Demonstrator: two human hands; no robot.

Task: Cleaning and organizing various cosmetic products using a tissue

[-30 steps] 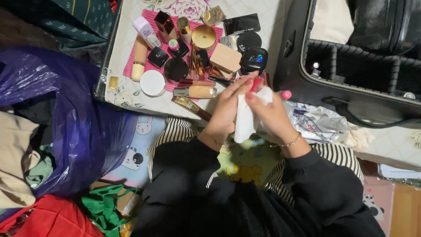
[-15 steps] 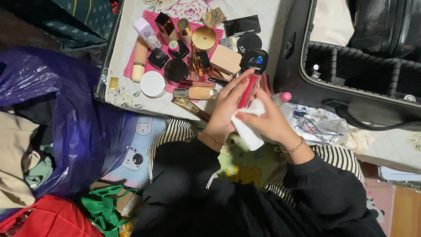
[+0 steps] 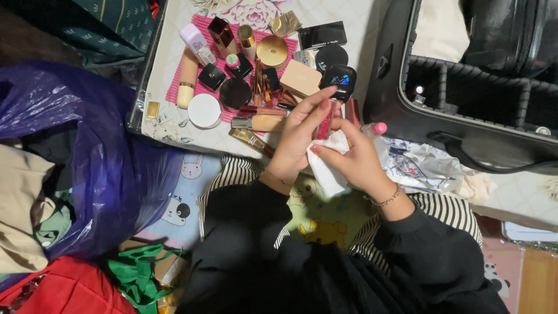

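Note:
My left hand (image 3: 296, 139) grips a slim red tube (image 3: 324, 121), a lipstick or gloss, held upright above my lap. My right hand (image 3: 351, 157) presses a white tissue (image 3: 325, 168) against the lower part of that tube. Both hands hover just in front of a low white table (image 3: 174, 125), where several cosmetics lie on a pink mat (image 3: 174, 87): compacts, bottles, a round white jar (image 3: 204, 110) and a gold tube (image 3: 251, 139).
An open black case (image 3: 465, 99) with dividers stands at the right. A crumpled plastic wrapper (image 3: 418, 166) lies beside my right wrist. A large blue plastic bag (image 3: 87, 174) fills the left, with beige, green and red fabric (image 3: 70, 291) below it.
The hands drifted slightly left. The tissue slid down the red tube and back up while my left hand kept hold of the tube.

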